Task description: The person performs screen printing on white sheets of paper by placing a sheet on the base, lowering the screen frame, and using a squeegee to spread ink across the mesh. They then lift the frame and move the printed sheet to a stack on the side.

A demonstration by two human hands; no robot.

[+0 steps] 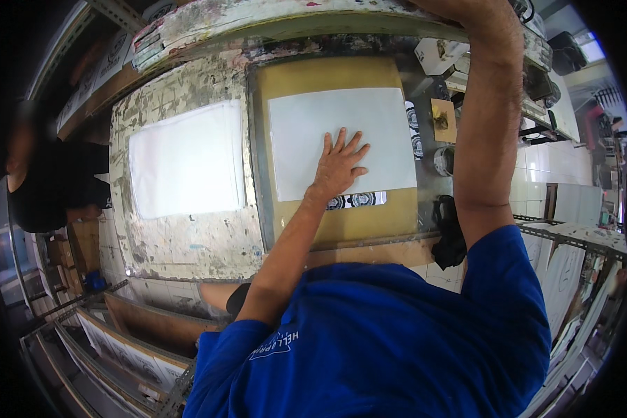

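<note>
My left hand [338, 166] lies flat with its fingers spread on a white sheet [296, 146]. The sheet rests on a yellowish-tan board [327, 73], and black-and-white patterned strips [362, 200] show past its near and right edges. My right arm reaches up to the far edge of the view. Only the back part of my right hand [460, 8] shows there, above a long paint-stained ledge [313, 19]; its fingers are cut off by the edge of the view, so I cannot see what they touch.
Left of the board, a stack of white sheets [188, 164] lies on a paint-spattered table [188, 244]. Another person [56, 177] stands at the far left. A cup [444, 160], a brown card [444, 118] and a black cloth-like thing [450, 233] sit at the right. Metal racks [111, 348] stand lower left.
</note>
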